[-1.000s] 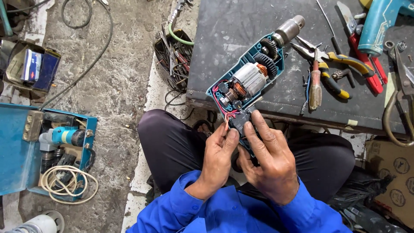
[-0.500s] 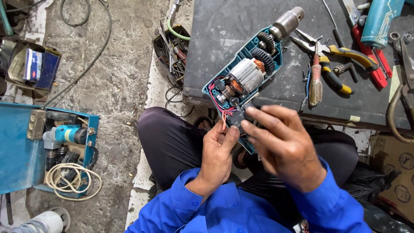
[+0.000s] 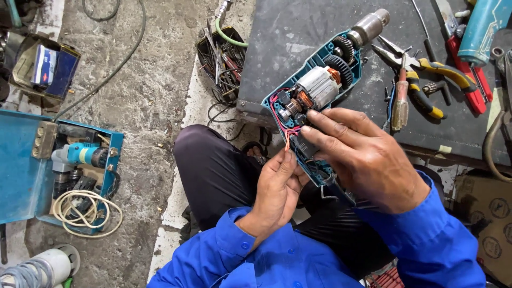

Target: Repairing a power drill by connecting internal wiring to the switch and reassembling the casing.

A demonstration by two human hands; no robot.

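Opened electric drill (image 3: 314, 101) lying just right of centre frame, half on the near edge of the dark counter (image 3: 298, 32) and half over the lap, teal shell uppermost, motor and gears exposed, chuck aimed at the upper right. Left hand (image 3: 277, 189) below the handle end, fingers (image 3: 288, 160) pinched on a thin reddish wire (image 3: 287, 141) rising toward the brush area. Right hand (image 3: 362, 154) laid over the handle part of the shell, fingers curled and pressing on the switch block and the red leads there; exactly which part sits under the tips hard to tell. Best handled, by the look of it, with the shell pinned flat against the counter edge, the wire gripped close to its bare end, and guided along the moulded channel rather than across the motor. Gentle pull only: thin lead, easy to kink or tear from its joint. Worth keeping leads clear of the gears and the shell seam, lest pinched on closing. Pliers (image 3: 426, 74) with yellow grips and a screwdriver (image 3: 400, 104) on the counter to the right, within reach. Blue case (image 3: 21, 170) with another drill on the floor at left; tin of small tools (image 3: 221, 58) at upper centre.
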